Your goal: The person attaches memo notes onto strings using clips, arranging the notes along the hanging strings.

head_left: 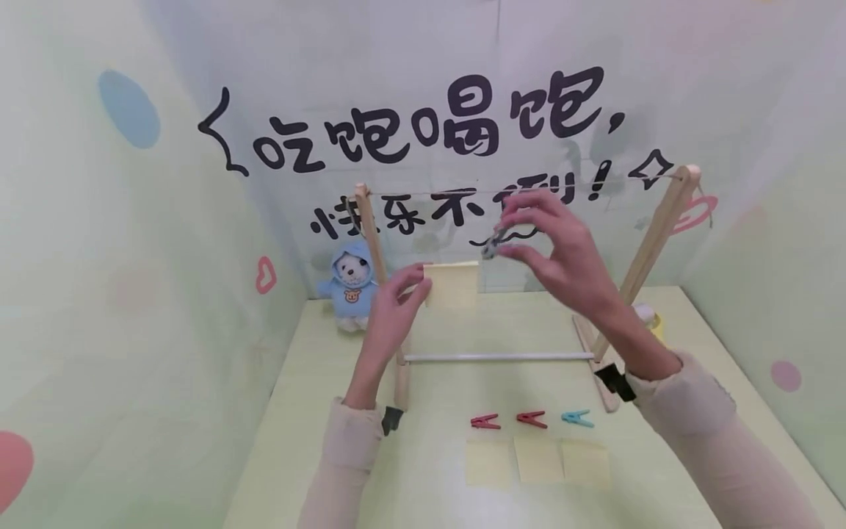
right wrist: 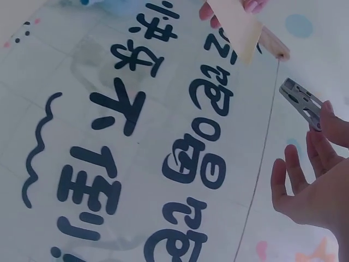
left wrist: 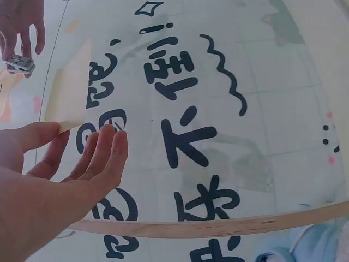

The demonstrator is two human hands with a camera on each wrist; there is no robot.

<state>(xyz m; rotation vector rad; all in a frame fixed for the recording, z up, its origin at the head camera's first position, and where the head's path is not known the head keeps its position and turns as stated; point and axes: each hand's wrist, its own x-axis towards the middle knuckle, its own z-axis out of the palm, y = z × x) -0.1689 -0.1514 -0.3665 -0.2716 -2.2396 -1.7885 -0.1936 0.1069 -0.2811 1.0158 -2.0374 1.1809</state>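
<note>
1. Table [head_left: 423,448]: pale, carries everything below.
2. Wooden frame [head_left: 661,235]: stands on it, string [head_left: 423,193] across the top, white rod low down.
3. Plush toy [head_left: 352,290]: blue hooded outfit, beside the left post.
4. Right hand [head_left: 562,250]: raised near the string, grip pinching the grey clip between thumb and fingers. Best to squeeze the tail ends squarely, so the mouth opens wide.
5. Left hand [head_left: 396,301]: grip pinching the held note by its side edge, other fingers loose. Good hold; should keep the top edge clear for the clip.
6. Held note [head_left: 452,285]: pale yellow, mid-air, below the string in head view, unclipped. Probably best brought level with the string, top edge overlapping, before clamping.
7. Three notes [head_left: 488,463]: in a row on the table.
8. Grey clip [right wrist: 301,103]: apart from note and string; mouth state, cannot tell. Should bite both together, gently; string likely sags if pulled.
9. Two red clips [head_left: 481,422] and blue clip [head_left: 573,416]: row just beyond the three notes.
</note>
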